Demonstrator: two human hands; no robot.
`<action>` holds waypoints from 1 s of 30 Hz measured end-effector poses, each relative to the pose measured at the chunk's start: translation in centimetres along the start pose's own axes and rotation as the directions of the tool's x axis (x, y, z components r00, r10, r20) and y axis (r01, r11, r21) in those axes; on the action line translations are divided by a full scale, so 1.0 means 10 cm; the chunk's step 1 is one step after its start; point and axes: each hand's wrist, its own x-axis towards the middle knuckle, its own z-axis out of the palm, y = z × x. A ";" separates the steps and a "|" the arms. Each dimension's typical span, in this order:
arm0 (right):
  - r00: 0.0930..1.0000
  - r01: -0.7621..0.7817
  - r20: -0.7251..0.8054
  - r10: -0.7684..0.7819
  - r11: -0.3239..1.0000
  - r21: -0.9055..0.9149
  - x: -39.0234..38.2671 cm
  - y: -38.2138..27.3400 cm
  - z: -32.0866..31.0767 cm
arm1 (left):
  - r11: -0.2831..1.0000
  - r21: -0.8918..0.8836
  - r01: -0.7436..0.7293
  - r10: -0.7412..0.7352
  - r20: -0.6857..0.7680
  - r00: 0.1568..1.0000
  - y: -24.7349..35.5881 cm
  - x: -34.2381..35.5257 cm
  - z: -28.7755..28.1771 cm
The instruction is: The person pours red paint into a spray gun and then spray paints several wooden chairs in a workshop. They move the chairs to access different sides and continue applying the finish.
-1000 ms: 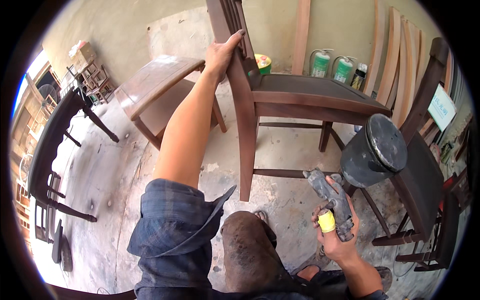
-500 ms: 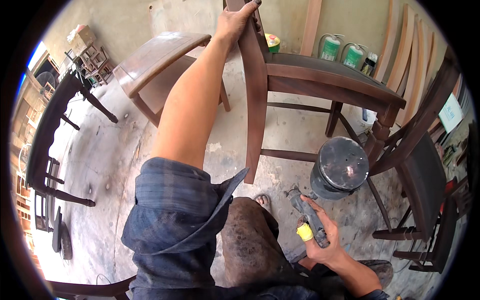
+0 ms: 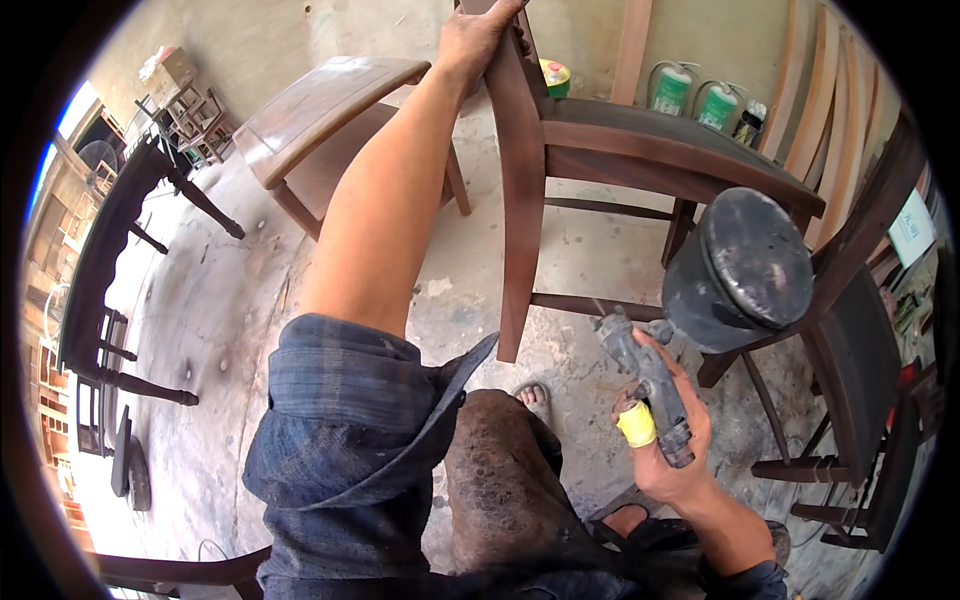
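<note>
My left hand (image 3: 474,40) is closed around the upper back post of a dark brown wooden chair (image 3: 522,190) with a black seat. In my right hand, a grimy grey spray gun (image 3: 648,385) is gripped by its body. Its black lidded paint cup (image 3: 740,270) tilts at the gun's far right side, in front of the chair's front leg. Yellow tape (image 3: 636,425) wraps one digit of my right hand (image 3: 680,470). The gun's nozzle end points toward the chair's lower rail, apart from it. The top of the chair's back is out of view.
Another dark chair (image 3: 850,370) stands close on the right. A brown wooden table (image 3: 330,105) is at the back left, and a black table frame (image 3: 115,250) at the far left. Green-labelled jugs (image 3: 672,90) and leaning wooden boards (image 3: 815,100) line the wall.
The spray gun in my right hand has risen up and right, and its cup has tilted. The chair has shifted slightly right in view, my left hand still on it.
</note>
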 end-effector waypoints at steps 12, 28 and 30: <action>0.974 -0.171 0.161 0.158 0.983 0.069 -0.43 0.42 0.15 | 0.997 0.076 0.014 -0.013 -0.023 1.000 0.00 0.05 0.02; 0.922 -0.299 0.252 0.295 0.954 -0.023 -0.78 0.98 0.37 | 1.000 -0.006 0.006 -0.006 -0.025 1.000 -0.02 0.10 0.07; 0.946 -0.262 0.202 0.253 0.965 0.018 -0.69 0.88 0.36 | 1.000 -0.009 -0.021 0.021 -0.046 0.999 -0.03 0.06 0.07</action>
